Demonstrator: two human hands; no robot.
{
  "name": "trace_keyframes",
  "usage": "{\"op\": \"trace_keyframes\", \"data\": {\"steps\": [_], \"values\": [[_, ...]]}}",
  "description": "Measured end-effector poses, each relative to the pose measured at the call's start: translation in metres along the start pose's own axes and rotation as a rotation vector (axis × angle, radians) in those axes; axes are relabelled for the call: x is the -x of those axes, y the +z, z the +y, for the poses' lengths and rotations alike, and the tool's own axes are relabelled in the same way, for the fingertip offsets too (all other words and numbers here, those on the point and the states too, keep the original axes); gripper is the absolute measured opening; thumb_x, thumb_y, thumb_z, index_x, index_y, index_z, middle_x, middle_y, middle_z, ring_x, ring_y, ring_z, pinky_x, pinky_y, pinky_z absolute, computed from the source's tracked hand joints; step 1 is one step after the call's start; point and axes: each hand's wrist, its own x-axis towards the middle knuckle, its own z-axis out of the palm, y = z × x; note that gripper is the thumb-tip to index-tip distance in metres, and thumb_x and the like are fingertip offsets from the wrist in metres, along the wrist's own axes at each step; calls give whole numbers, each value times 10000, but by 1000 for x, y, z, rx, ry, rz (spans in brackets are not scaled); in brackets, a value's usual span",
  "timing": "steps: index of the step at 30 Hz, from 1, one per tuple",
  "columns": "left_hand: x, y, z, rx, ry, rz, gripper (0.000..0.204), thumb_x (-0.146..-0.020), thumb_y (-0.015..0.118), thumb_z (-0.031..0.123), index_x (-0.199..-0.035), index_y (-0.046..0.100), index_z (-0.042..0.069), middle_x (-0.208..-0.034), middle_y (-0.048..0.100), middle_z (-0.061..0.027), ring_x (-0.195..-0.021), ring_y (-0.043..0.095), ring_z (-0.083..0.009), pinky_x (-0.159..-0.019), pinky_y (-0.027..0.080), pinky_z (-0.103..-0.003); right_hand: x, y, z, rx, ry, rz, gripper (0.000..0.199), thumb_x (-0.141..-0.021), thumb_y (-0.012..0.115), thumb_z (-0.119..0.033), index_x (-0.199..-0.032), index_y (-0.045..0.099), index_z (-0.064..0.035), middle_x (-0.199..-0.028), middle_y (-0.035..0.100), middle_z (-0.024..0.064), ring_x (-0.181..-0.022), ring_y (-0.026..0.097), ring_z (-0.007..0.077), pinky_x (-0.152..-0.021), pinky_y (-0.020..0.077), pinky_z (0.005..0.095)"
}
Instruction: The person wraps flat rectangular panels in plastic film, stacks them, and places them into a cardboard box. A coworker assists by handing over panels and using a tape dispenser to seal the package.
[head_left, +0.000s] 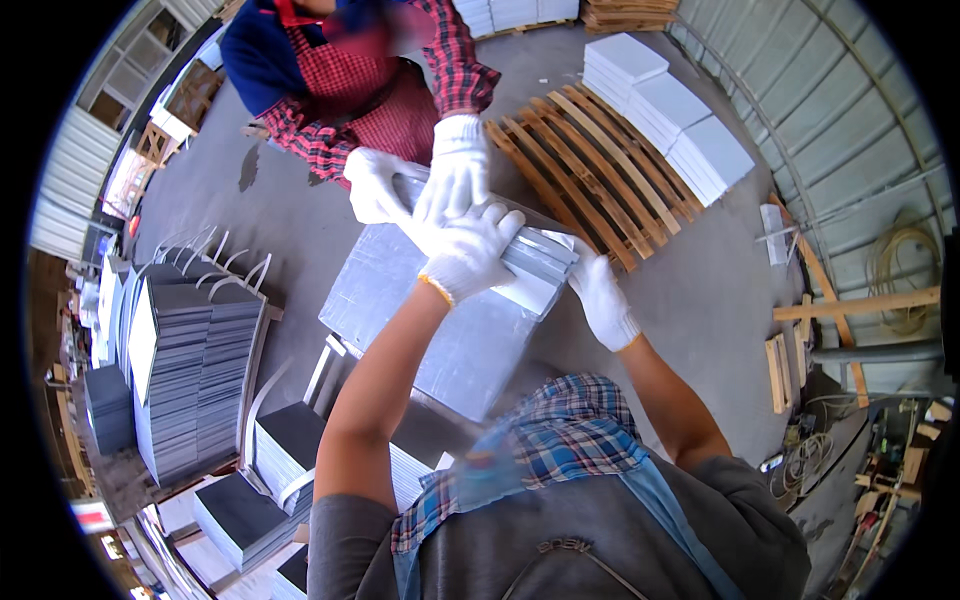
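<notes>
A stack of grey flat pieces (pixel 545 258), with some white sheet or film about it, lies on a grey flat-topped table (pixel 430 335). My left hand (pixel 468 252), in a white glove, rests over the stack with its fingers stretched out. At the stack's right end my right hand (pixel 604 305), gloved too, closes round the corner; its fingertips are partly hidden. Across from me a co-worker in a red checked apron presses a gloved hand (pixel 458 165) on the stack beside my left hand. Their other glove (pixel 378 188) touches the stack's far left end.
A slatted wooden pallet (pixel 590 165) carries white stacked boards (pixel 665 105) beyond the table, to the right. Tall stacks of dark sheets (pixel 195 370) stand at left, with lower stacks (pixel 245 515) near me. Wooden offcuts and a coiled hose (pixel 905 265) are along the right wall.
</notes>
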Motion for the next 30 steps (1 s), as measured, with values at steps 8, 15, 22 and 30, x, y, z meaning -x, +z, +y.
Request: {"op": "trace_keyframes", "data": {"steps": [8,15,22,30], "values": [[3,14,-5,-26,133,180,853,-588,824,295,-1332,493,44,-1354,515,-177,-1340,427,-379,-1121,372,-473,-49,-70,129,-627,65,512,682,-1018,402,-602,-1507,417,-127,-1493,493,62,-1323,497,262,-1122,383,360],[7,15,-2,6,124,248,880,-517,874,318,-1292,534,75,-1324,538,-159,-1316,454,-373,-1121,351,-500,-76,-60,149,-870,222,408,705,-992,442,-628,-1421,480,-70,-1384,565,156,-1223,588,313,-1017,518,448],[2,18,-7,-20,92,202,842,-514,879,345,-1245,560,74,-1281,553,-159,-1286,469,-381,-1116,346,-498,-73,-37,121,-684,231,324,542,-1075,258,-412,-1475,420,-85,-1489,482,130,-1350,477,313,-1144,384,438],[-11,7,0,-157,59,47,804,-604,847,453,-1251,547,81,-1221,577,-145,-1270,489,-361,-1109,345,-477,-88,-97,155,341,-50,648,487,-1018,496,-390,-1311,597,-15,-1258,641,120,-1203,596,225,-976,455,349]]}}
